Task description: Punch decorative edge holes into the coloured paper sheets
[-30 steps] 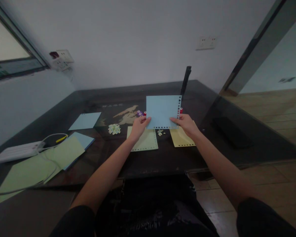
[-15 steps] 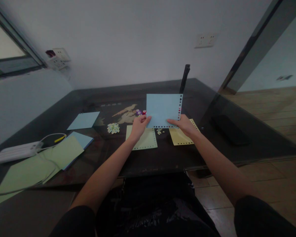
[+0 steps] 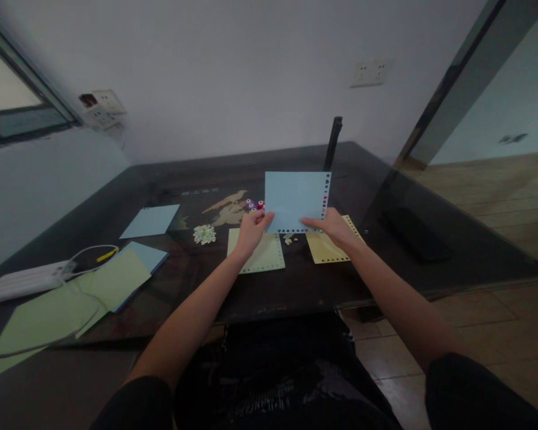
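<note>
A light blue sheet of paper (image 3: 293, 200) is held up above the table, with small punched shapes along its right and bottom edges. My left hand (image 3: 254, 230) pinches its lower left corner, thumb in front. At the lower right, my right hand (image 3: 334, 228) grips the sheet, its thumb lying across the front. Beneath the hands lie a pale green punched sheet (image 3: 264, 257) and a yellow punched sheet (image 3: 327, 251). Between them are a few small paper bits (image 3: 289, 239). Purple and red craft punches (image 3: 251, 205) are partly hidden behind the blue sheet.
A heap of small paper cut-outs (image 3: 204, 234) lies left of centre. Farther left are another blue sheet (image 3: 150, 221), stacked green sheets (image 3: 85, 292) and a white power strip (image 3: 27, 280) with a cable. A black flat object (image 3: 416, 234) rests at right; a black upright post (image 3: 333, 143) stands behind.
Both hands hold the blue sheet in nearly the same pose. The whole view has shifted very slightly; nothing was taken up or let go.
</note>
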Tool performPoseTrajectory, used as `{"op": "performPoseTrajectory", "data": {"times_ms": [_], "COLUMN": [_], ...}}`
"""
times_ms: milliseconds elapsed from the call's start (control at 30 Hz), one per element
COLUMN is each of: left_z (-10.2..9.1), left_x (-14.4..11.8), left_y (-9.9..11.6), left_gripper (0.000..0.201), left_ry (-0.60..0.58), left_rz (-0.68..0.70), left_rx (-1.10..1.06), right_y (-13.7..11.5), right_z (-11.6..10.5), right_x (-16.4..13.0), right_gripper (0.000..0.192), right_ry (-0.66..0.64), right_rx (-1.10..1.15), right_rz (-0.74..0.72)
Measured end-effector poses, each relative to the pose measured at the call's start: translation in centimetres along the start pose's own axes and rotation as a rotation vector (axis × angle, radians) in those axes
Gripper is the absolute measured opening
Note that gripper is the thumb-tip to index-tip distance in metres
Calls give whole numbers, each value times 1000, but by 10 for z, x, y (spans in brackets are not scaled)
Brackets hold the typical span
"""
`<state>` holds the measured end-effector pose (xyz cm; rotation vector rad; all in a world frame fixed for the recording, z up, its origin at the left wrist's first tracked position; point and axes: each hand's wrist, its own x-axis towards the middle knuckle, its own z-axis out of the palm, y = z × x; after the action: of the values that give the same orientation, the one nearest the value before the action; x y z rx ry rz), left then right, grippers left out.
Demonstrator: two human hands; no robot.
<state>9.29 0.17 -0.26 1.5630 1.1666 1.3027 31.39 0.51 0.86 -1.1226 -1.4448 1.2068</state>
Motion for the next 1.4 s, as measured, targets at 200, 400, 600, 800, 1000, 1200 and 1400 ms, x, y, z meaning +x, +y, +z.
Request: {"op": "performPoseTrajectory", "data": {"times_ms": [200, 400, 600, 800, 1000, 1200, 1400], "left_z": [-1, -1, -2, -3, -3, -2, -8], "left_x": [1, 1, 0, 2, 3, 2, 8], "left_y": [-1, 1, -1, -5, -4, 0, -1], "left_gripper": [36, 36, 35, 34, 33, 32, 32], "left_ry": [15, 11, -5, -13, -5, 2, 28], "left_rz": [62, 94, 84, 82, 72, 56, 4], "left_rx": [54, 93, 95, 98, 129, 90, -23], "right_y": [0, -2, -3, -1, 2, 6, 9], "right_z": [0, 0, 0, -1, -2, -5, -6], "right_x": [0, -1, -1, 0, 1, 3, 7], "right_gripper": [37, 35, 35, 35, 38, 39, 36], "right_ry": [18, 33, 44, 37, 21, 35, 98], "right_rx": [-12, 12, -19, -2, -5, -39, -34], "right_rz": [10, 12, 25, 5, -11, -35, -22]}}
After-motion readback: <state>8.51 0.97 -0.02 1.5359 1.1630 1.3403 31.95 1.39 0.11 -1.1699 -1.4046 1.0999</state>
